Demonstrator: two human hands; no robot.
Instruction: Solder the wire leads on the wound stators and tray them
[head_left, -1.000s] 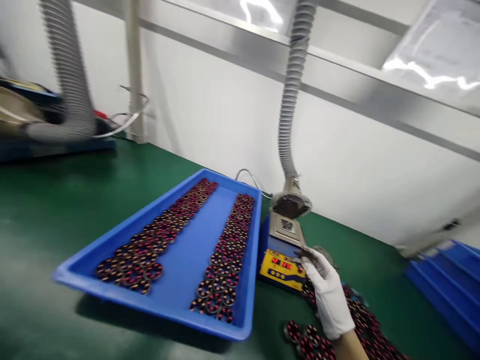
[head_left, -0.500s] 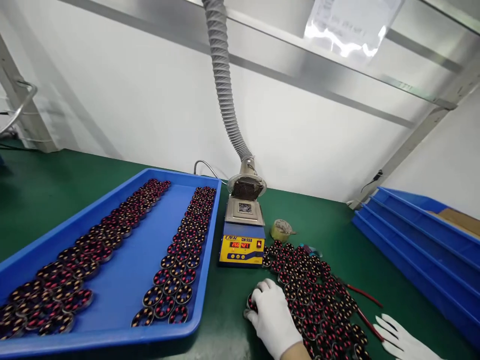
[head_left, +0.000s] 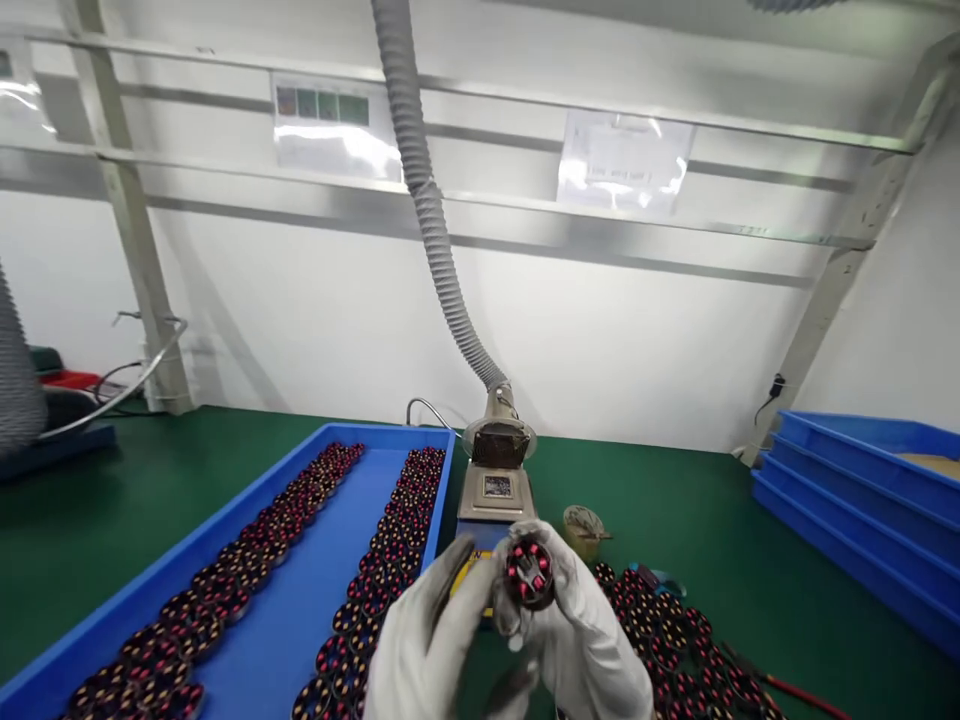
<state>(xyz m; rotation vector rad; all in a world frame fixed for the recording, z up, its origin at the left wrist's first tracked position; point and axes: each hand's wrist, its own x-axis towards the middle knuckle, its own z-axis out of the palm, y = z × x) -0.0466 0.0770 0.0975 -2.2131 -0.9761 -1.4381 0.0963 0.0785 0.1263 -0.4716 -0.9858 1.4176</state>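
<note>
My right hand (head_left: 589, 625), in a white glove, closes its fingers round a small dark ring-shaped part (head_left: 529, 573). The part has pink-red segments round its inside and is held up facing me, in front of the heating unit. My left hand (head_left: 427, 635), also in a white glove, is raised close on the part's left. Its fingers are curved and apart, with one fingertip at the part's edge. Darkened patches show on the glove's fingers. Many similar ring parts (head_left: 671, 635) lie in a pile on the green table (head_left: 675, 500), right of my hands.
A blue tray (head_left: 247, 500) with rows of ring parts is on the left. Behind my hands stands a heating unit (head_left: 496, 490) under a grey hose (head_left: 442, 240). A small tub (head_left: 583, 530), a red-handled tool (head_left: 802, 695) and stacked blue trays (head_left: 855, 510) are rightward.
My right hand has lifted a ring part from beside the pile to in front of the heating unit. My left hand has come into view. The camera has tilted up; the flat white glove is out of frame.
</note>
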